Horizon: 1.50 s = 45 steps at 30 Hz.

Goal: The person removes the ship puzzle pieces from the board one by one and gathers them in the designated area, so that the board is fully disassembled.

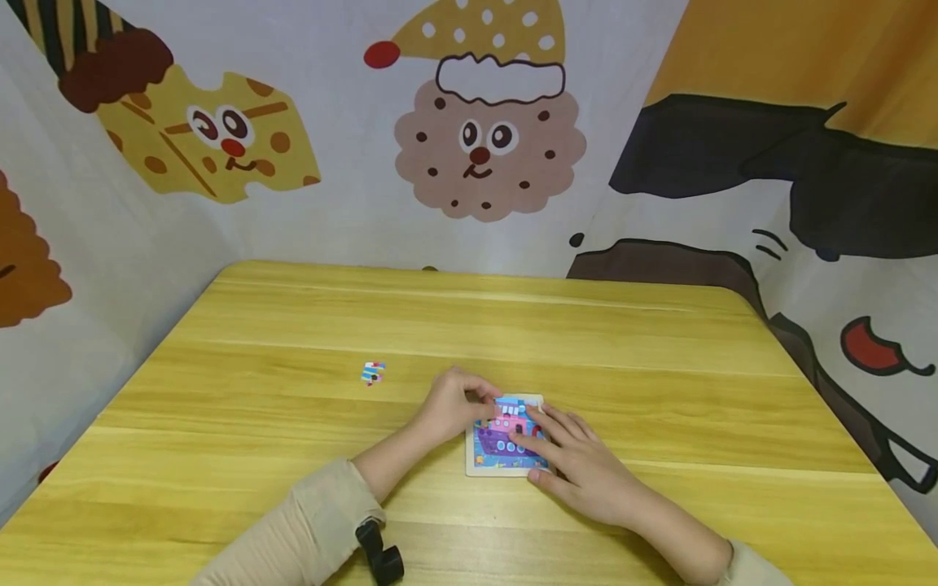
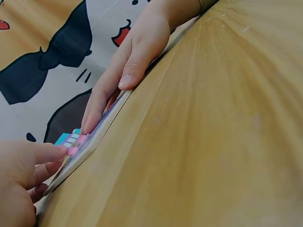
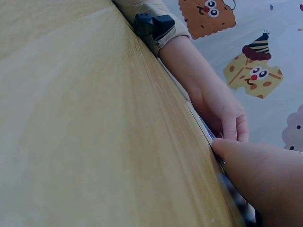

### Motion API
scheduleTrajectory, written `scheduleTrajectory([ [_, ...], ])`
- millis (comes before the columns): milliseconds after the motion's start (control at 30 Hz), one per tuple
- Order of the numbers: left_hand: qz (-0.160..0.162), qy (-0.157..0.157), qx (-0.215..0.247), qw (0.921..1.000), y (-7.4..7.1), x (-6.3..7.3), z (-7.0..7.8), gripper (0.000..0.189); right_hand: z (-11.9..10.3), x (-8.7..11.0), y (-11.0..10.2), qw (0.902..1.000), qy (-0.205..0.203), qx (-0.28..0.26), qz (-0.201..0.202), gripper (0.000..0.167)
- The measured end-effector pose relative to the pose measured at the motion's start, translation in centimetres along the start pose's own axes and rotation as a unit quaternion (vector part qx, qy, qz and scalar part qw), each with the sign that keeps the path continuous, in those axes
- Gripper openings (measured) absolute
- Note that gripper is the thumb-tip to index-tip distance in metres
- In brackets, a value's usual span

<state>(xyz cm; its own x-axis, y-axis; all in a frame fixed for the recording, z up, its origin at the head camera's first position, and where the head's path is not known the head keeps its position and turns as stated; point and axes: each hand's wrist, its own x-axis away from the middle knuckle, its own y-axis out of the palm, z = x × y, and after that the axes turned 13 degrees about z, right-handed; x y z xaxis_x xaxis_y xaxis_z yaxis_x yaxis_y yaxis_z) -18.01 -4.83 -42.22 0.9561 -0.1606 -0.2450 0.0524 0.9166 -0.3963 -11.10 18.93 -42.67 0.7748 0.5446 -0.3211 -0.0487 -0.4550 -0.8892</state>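
A square jigsaw puzzle board (image 1: 471,456) with a light rim lies flat on the table, its picture showing a purple and pink ship on blue. At its upper left, my left hand (image 1: 458,405) pinches a puzzle piece (image 2: 71,140) in blue, white and pink between thumb and fingers. That piece is tilted up above the board in the left wrist view. My right hand (image 1: 586,468) lies over the board's right side, fingers extended and fingertips touching the picture, thumb at the lower right rim. Its palm hides part of the right edge.
A loose puzzle piece or small cluster (image 1: 373,373) lies on the wooden table (image 1: 293,325), left of the board and farther back. A black wrist-worn device (image 1: 381,555) sits by the left sleeve. Cartoon-printed curtain (image 1: 330,228) hangs behind the table.
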Motion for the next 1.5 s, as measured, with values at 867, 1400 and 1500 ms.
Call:
scheduleTrajectory([
  [867,-0.004,-0.041,0.015,0.999,-5.5,-2.2,0.6,0.012,0.0,0.1,-0.1,1.0,-0.001,-0.001,-0.002,0.048],
  [1400,-0.026,-0.038,0.008,0.9989,-9.8,-3.7,-0.2,0.013,0.0,0.1,-0.1,0.9999,-0.01,-0.004,-0.004,0.049],
  [1500,-0.023,-0.052,-0.001,0.9984,-10.3,-3.8,-0.5,0.013,0.0,0.1,0.0,0.9999,-0.011,-0.003,-0.003,0.049],
])
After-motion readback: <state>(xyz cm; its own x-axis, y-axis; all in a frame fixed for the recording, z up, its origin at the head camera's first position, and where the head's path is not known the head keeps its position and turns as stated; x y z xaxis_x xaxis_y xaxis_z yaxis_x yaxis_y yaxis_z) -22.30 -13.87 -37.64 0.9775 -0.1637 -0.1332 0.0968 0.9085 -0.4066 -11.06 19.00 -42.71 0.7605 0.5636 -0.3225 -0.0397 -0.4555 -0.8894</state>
